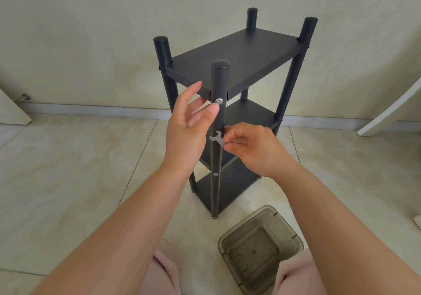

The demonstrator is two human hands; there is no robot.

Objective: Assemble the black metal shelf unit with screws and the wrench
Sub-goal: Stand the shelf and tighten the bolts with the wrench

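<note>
The black metal shelf unit with three flat boards and four round posts (230,62) stands upright on the pale marbled floor tiles (68,169), just in front of you and near the cream wall (114,21). Its nearest post (219,83) faces you, with a round silver screw head (219,100) showing where the top board meets it, and a second small silver screw (215,174) lower down on the same post.

Your left hand (189,126) is raised beside that post with the fingers loosely spread and straight; the thumb tip sits just below the upper screw, touching or almost touching the post, and the fingertips reach toward the edge of the top board. It grips nothing.

Your right hand (252,146) is lower, just right of the post, pinching the small flat silver wrench (217,138) between thumb and fingertips. The wrench's open forked end points left, across the front of the post, between the two screws.

Near your knees, on the floor to the right of the unit's foot, lies a smoky translucent square plastic container (262,249). A white curved furniture piece (391,108) leans at the far right.
</note>
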